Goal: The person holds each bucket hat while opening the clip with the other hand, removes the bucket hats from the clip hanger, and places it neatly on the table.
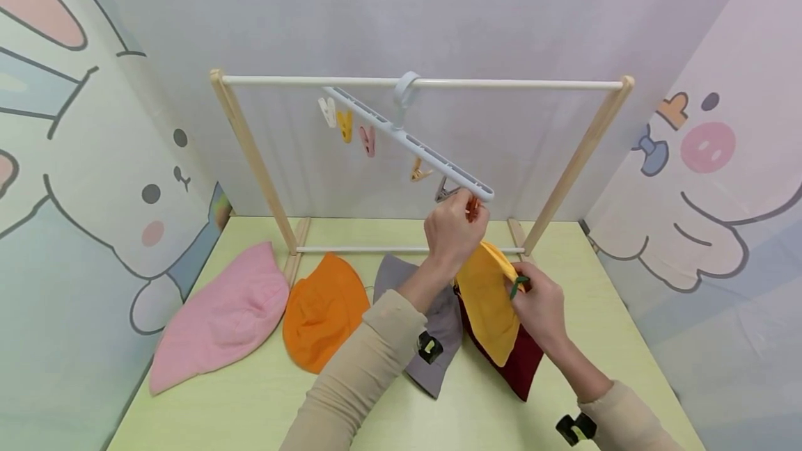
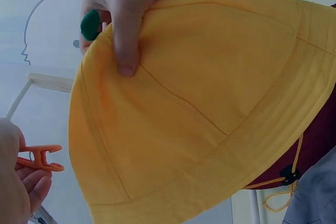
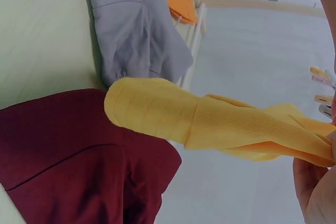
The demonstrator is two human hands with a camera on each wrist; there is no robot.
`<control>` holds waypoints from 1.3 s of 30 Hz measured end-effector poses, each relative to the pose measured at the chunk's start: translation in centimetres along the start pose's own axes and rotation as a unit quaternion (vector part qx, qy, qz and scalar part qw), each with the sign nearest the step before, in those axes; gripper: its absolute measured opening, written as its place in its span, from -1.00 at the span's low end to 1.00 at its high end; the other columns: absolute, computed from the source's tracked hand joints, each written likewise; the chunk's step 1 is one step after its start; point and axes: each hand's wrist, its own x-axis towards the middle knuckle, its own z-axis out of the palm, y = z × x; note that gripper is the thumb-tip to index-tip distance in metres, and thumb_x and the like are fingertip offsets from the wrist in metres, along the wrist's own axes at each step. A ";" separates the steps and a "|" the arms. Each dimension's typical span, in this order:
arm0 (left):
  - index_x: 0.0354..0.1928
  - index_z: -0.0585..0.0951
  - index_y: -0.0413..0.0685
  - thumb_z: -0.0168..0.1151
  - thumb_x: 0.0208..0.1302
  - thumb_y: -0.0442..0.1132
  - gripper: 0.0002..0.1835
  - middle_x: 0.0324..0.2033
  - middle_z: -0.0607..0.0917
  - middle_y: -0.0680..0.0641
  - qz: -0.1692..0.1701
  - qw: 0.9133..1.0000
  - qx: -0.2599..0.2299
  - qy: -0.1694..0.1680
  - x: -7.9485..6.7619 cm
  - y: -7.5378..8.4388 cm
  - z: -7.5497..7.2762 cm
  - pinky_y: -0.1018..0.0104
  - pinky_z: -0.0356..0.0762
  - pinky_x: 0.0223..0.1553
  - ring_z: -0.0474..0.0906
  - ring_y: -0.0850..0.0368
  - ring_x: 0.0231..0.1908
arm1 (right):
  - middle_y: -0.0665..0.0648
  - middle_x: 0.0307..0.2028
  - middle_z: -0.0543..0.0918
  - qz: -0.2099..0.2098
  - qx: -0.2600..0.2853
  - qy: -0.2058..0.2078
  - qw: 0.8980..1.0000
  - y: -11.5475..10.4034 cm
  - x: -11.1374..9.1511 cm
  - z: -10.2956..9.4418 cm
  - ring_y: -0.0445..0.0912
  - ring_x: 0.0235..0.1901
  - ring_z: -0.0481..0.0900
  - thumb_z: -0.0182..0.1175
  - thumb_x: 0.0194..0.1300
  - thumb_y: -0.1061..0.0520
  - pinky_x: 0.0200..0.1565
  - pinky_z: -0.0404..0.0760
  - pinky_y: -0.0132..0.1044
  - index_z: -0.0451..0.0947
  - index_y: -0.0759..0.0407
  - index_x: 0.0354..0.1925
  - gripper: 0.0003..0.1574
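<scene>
A yellow bucket hat (image 1: 489,298) with a green tab on its crown hangs from my right hand (image 1: 540,301), whose thumb and fingers pinch the top. Just above and to its left, my left hand (image 1: 456,227) pinches an orange clothespin (image 2: 43,158) at the near end of the pale blue clip hanger (image 1: 432,157). In the left wrist view the clothespin's tips stand apart from the hat. Behind the yellow hat, a dark red hat (image 3: 79,156) lies on the table, partly covered in the head view. A cord with a black toggle (image 2: 289,174) dangles from the yellow brim.
The hanger hooks over the white bar of a wooden rack (image 1: 532,83). White (image 1: 328,112), yellow, pink and other clothespins hang along it. A grey hat (image 1: 441,326), an orange hat (image 1: 328,312) and a pink hat (image 1: 228,315) lie on the light green table (image 1: 250,402).
</scene>
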 end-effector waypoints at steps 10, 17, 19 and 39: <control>-0.51 0.47 0.04 0.17 0.06 -0.12 -0.86 -0.65 0.53 0.13 0.008 1.000 0.011 -0.011 0.0 0.6 0.0 0.56 0.03 -0.77 0.23 0.32 -0.78 | 0.18 -0.49 0.66 0.048 0.003 0.022 0.999 0.4 1.0 -1.7 -0.21 -0.62 0.48 0.30 -0.04 0.39 -0.61 0.38 -0.63 0.60 0.28 -0.37 -0.82; -0.44 0.49 0.03 0.25 0.04 -0.05 -0.80 -0.65 0.52 0.12 -0.008 1.000 0.008 -0.025 -0.1 1.0 0.0 0.57 0.08 -0.75 0.24 0.32 -0.77 | 0.22 -0.47 0.66 0.105 -0.004 0.042 0.994 0.9 1.8 -3.6 -0.53 -0.58 0.37 0.28 0.02 0.34 -0.63 0.38 -0.64 0.60 0.29 -0.33 -0.84; -0.40 0.49 0.02 0.26 0.04 -0.04 -0.79 -0.65 0.52 0.12 -0.012 0.999 0.006 -0.031 -0.1 1.1 0.0 0.57 0.08 -0.75 0.24 0.33 -0.77 | 0.23 -0.46 0.66 0.121 -0.007 0.047 0.991 1.1 1.9 -4.1 -0.59 -0.57 0.34 0.27 0.04 0.32 -0.61 0.37 -0.66 0.60 0.30 -0.31 -0.84; -0.32 0.50 0.07 0.28 0.05 0.00 -0.76 -0.48 0.66 0.17 -0.023 0.999 0.016 -0.029 0.2 1.8 0.6 0.57 0.14 -0.72 0.37 0.33 -0.69 | -0.63 -0.57 0.33 0.170 -0.046 0.116 0.978 3.9 2.5 -8.3 -0.61 -0.67 0.28 0.27 0.04 0.26 -0.61 0.28 -0.70 0.60 0.30 -0.32 -0.83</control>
